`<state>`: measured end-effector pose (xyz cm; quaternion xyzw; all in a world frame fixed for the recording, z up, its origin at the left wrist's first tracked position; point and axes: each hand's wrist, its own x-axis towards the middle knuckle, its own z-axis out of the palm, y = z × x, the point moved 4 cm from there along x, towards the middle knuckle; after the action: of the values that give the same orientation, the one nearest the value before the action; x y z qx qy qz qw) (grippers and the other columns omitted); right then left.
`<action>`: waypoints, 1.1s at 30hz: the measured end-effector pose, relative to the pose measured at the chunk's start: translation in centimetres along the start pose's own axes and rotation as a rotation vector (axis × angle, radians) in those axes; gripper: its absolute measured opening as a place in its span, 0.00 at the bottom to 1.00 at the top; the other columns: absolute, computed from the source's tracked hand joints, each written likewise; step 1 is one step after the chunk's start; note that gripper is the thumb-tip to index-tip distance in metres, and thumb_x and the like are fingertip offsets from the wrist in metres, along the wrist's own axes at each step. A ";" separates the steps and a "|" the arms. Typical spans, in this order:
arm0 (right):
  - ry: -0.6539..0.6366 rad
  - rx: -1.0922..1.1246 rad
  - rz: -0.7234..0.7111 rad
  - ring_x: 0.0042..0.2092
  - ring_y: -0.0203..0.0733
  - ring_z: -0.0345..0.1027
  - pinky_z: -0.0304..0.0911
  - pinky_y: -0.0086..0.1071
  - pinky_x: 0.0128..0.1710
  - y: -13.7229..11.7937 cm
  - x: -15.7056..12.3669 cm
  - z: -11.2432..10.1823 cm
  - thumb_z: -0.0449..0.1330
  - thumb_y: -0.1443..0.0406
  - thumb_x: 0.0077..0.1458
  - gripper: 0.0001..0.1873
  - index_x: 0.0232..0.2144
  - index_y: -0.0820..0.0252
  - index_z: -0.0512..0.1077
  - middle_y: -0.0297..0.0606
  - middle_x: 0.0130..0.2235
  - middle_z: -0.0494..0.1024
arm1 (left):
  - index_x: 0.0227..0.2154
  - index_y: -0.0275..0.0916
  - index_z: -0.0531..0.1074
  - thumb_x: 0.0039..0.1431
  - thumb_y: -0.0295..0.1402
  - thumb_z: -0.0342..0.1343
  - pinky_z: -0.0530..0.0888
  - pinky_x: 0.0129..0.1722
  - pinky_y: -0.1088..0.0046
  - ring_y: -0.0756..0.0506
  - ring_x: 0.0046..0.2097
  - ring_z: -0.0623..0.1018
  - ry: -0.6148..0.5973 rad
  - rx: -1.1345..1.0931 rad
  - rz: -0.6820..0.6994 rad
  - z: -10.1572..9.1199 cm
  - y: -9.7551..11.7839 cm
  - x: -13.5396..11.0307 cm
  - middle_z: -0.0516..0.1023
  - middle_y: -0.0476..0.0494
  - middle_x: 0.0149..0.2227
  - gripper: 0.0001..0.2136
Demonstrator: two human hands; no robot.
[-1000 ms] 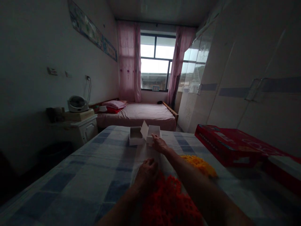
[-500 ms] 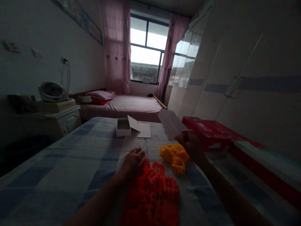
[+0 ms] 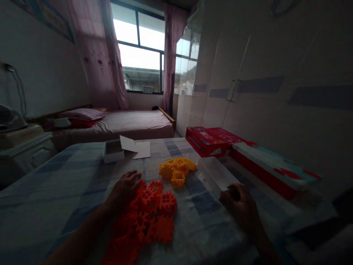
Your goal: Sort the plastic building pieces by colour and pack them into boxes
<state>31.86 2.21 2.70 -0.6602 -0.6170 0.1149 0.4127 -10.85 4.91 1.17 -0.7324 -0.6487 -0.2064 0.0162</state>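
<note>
My left hand (image 3: 127, 187) lies over the far left edge of a pile of orange-red interlocking plastic building pieces (image 3: 154, 209), its fingers stretched out and touching them. Toothed edges and square window shapes show on several pieces. My right hand (image 3: 239, 200) pinches the near end of a shallow, open white box (image 3: 213, 173) at the right side of the bed. Between the hands and farther off sits a smaller heap of yellow interlocking pieces (image 3: 178, 170). The white box stands just right of this heap, and its inside shows bare white.
At the far left stand an open white box (image 3: 113, 157) and a folded white card (image 3: 142, 150). A red carton (image 3: 206, 141) and a long red-and-white box (image 3: 270, 165) lie to the right. All rest on or beside the checked sheet (image 3: 77, 176). Another bed (image 3: 132, 123) stands beneath the window.
The white box in my right hand has gone from raised and tilted to low on the right. My view has turned right. My left hand stays by the orange-red pile.
</note>
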 end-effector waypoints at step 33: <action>-0.308 -0.372 -0.307 0.55 0.54 0.58 0.52 0.45 0.53 -11.8 9.7 15.6 0.52 0.48 0.52 0.34 0.54 0.64 0.63 0.51 0.54 0.66 | 0.46 0.36 0.72 0.58 0.38 0.46 0.65 0.54 0.62 0.40 0.54 0.68 0.012 -0.077 -0.059 0.0 0.2 -0.1 0.68 0.36 0.53 0.18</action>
<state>15.11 16.16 4.40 -0.5981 -0.7757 0.0349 0.1983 -10.70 4.78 1.14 -0.7116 -0.6616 -0.2359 -0.0142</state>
